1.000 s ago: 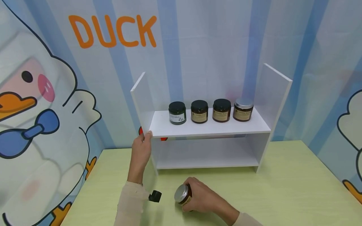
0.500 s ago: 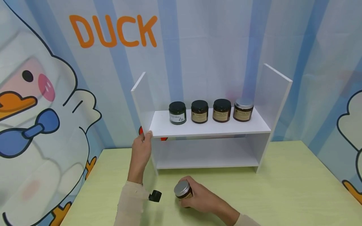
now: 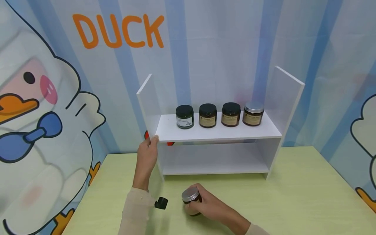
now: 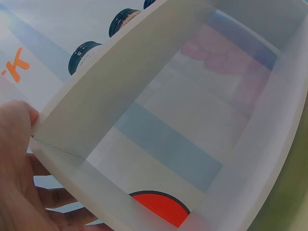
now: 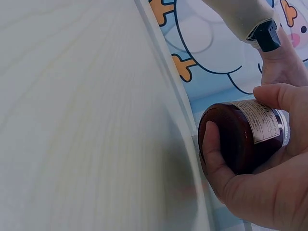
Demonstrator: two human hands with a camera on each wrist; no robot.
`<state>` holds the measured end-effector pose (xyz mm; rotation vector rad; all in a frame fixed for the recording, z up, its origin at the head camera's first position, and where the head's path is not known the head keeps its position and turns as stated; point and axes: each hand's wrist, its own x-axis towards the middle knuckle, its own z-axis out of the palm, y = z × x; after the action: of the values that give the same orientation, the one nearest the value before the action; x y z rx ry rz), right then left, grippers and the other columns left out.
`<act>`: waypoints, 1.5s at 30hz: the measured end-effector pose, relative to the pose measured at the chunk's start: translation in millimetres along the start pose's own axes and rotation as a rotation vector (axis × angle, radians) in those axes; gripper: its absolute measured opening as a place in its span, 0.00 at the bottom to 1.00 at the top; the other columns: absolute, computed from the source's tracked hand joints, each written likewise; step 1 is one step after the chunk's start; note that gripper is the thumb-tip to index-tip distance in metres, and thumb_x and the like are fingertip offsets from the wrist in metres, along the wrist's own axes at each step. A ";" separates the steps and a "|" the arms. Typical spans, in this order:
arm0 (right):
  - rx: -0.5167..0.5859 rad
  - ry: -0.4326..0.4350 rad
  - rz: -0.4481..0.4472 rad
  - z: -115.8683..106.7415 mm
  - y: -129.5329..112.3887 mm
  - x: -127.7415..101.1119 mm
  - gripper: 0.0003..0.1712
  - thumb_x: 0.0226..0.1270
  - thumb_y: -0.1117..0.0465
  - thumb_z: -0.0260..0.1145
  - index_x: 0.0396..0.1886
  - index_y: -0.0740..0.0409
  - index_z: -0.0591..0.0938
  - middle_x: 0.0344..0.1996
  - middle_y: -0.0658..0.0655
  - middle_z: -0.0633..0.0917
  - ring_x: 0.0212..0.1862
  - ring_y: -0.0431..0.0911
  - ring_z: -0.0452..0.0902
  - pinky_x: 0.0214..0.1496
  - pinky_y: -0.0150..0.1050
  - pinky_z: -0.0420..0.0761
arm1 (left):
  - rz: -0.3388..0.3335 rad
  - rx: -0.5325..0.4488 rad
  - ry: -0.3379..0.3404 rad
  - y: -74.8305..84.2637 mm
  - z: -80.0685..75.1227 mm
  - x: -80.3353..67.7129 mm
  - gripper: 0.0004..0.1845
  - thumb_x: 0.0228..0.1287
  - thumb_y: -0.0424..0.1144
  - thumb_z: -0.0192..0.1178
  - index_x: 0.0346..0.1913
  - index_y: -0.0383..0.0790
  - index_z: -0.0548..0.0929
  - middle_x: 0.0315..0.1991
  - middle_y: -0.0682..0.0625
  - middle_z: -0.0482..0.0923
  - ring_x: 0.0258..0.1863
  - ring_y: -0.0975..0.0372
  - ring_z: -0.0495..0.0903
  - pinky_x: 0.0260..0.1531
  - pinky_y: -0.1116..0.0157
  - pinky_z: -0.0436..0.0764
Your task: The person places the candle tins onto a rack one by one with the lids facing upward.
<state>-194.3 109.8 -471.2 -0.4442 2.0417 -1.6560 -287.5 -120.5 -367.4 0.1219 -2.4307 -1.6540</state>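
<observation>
My left hand (image 3: 148, 156) grips the left side panel of a white two-tier shelf (image 3: 217, 133), at the height of its upper board. In the left wrist view the thumb lies at the board's corner and the fingers (image 4: 53, 197) reach round the panel's outer side. In front of the shelf, my right hand (image 3: 212, 207) holds a dark amber jar (image 3: 191, 195) with a silver lid, slightly tilted. The right wrist view shows the amber jar (image 5: 245, 130) just off the table, a finger (image 5: 214, 154) against its base and the thumb on its labelled side.
On the upper board stand a green jar (image 3: 184, 117), two amber jars with black lids, (image 3: 208, 116) and a silver-lidded jar (image 3: 253, 114) at the right. A pale green table (image 3: 308, 195) lies beneath, with a duck-print curtain (image 3: 217, 49) behind.
The right hand has turned the jar from a leftward tilt to more upright, shifting it very little. The left hand stays at the shelf's side, and the jars on the board have not moved.
</observation>
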 end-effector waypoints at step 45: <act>0.091 0.044 -0.032 -9.8 0.1 -2.2 0.30 0.75 0.51 0.64 0.69 0.57 0.67 0.60 0.62 0.74 0.60 0.52 0.73 0.57 0.48 0.75 | -0.008 -0.014 0.008 0.4 1.5 -0.2 0.31 0.78 0.55 0.43 0.67 0.33 0.74 0.65 0.40 0.74 0.59 0.49 0.72 0.62 0.42 0.69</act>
<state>-197.8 119.0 -469.4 -0.4145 1.9902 -1.7842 -287.6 -119.0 -367.6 0.1353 -2.4153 -1.6705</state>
